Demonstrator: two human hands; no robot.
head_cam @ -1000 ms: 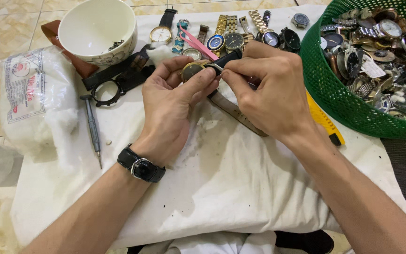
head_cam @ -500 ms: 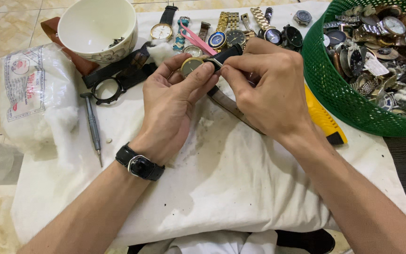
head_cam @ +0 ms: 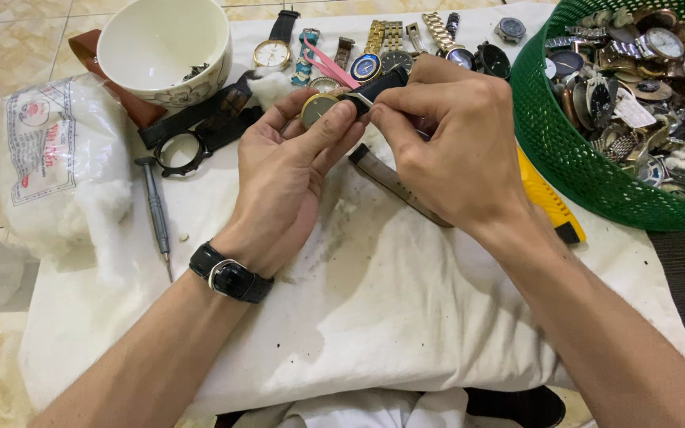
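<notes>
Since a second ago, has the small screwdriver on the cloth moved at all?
No. The screwdriver lies in the same spot, between the bag of cotton and the black watch case, as before.

A glossy beige marble-patterned tile floor [head_cam: 9, 47] is showing left of and beyond the stained white cloth [head_cam: 406, 317], which is lying spread flat and catching soft, even light from above.
</notes>
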